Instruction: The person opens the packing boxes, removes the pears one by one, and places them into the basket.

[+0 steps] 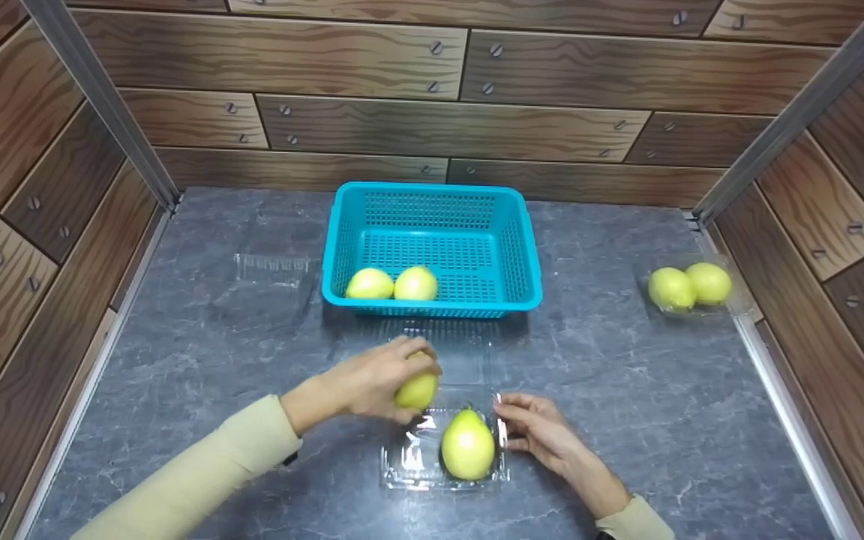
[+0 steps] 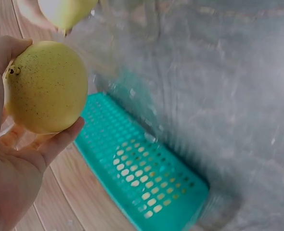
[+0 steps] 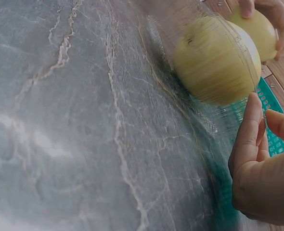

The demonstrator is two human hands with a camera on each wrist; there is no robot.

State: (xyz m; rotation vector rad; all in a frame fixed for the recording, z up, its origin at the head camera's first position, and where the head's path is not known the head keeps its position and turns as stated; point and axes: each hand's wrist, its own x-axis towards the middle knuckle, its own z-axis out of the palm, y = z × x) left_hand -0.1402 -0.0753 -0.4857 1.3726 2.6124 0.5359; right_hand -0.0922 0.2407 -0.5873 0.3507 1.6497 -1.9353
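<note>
so the backdrop's kinda fun, wood-plank-look panels (image 1: 357, 67) on the back and both sides with slotted screws (image 1: 496, 50) all over them, grey metal posts (image 1: 100, 90) up the two far corners, and pale strips (image 1: 795, 435) edging a grey marbled tabletop (image 1: 214, 360)

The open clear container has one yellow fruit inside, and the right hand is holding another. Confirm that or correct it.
Not quite: the left hand holds the other yellow fruit, as the head view shows, while the right hand pinches the edge of the open clear container. The rest is right: one yellow fruit sits inside that container.
</note>
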